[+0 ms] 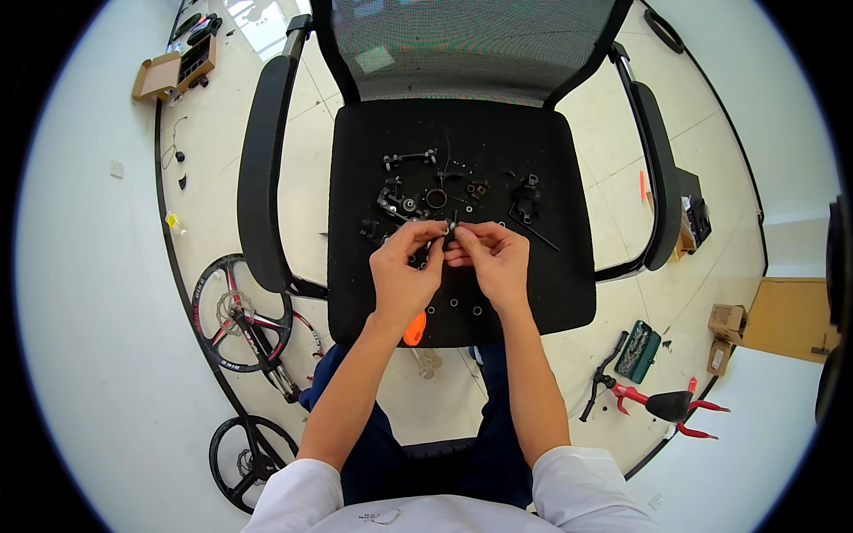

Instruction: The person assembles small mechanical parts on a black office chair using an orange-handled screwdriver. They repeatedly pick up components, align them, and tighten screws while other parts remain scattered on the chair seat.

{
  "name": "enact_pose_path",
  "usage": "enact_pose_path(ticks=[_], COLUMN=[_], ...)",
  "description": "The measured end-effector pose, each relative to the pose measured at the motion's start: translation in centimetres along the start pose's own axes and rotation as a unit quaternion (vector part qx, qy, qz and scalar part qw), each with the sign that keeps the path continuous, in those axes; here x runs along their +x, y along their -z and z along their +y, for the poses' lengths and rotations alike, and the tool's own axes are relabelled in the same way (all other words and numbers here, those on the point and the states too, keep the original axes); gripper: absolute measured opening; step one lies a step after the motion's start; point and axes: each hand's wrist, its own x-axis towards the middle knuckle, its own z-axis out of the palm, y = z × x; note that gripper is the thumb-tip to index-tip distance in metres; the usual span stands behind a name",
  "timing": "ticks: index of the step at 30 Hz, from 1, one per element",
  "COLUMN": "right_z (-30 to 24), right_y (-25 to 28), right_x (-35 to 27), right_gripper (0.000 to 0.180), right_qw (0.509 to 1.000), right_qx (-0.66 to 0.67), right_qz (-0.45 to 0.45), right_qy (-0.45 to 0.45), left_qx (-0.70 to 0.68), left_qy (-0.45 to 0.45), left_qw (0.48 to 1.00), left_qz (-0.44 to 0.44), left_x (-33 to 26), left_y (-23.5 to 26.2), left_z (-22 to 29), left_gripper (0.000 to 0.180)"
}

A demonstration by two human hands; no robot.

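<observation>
Over the seat of a black office chair, my left hand and my right hand meet at the fingertips. Both are closed in a pinch on a small silver-and-black metal part, mostly covered by the fingers. Just beyond them lie loose parts: a dark ring, a black-and-silver bracket, a slim bar-shaped piece and a black brake-caliper-like part. A thin black rod slants right of my right hand. Small washers and an orange handle lie nearer me.
Armrests flank the seat, with a mesh backrest behind. On the floor at left are bicycle wheels; at right, a green case of small pieces, a red bicycle frame and cardboard boxes. Another open box stands far left.
</observation>
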Motion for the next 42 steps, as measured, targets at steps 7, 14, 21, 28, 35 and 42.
enact_pose_path(ticks=[7, 14, 21, 28, 35, 42], right_z=[0.0, -0.4, 0.7, 1.4, 0.5, 1.9], right_y=[0.2, -0.4, -1.3, 0.3, 0.0, 0.7], right_x=[0.1, 0.6, 0.3, 0.7, 0.8, 0.8], right_gripper=[0.024, 0.033, 0.039, 0.042, 0.026, 0.020], right_qw=[0.996, 0.996, 0.977, 0.969, 0.935, 0.924], right_qx=[0.014, -0.069, -0.213, -0.245, -0.334, -0.350], right_qz=[0.020, 0.037, 0.018, 0.039, -0.001, -0.038], right_qy=[-0.082, -0.031, 0.015, 0.007, 0.119, 0.151], left_qx=[-0.039, -0.057, 0.072, 0.009, 0.023, 0.027], left_qy=[0.038, 0.071, 0.023, 0.051, 0.072, 0.130], left_qw=[0.998, 0.995, 0.996, 0.998, 0.997, 0.990], left_qz=[-0.016, -0.048, -0.044, -0.043, -0.036, -0.041], left_x=[-0.2, 0.6, 0.2, 0.3, 0.7, 0.0], left_y=[0.1, 0.5, 1.5, 0.2, 0.6, 1.4], left_z=[0.0, -0.3, -0.4, -0.8, -0.7, -1.3], left_gripper=[0.021, 0.028, 0.027, 0.026, 0.029, 0.028])
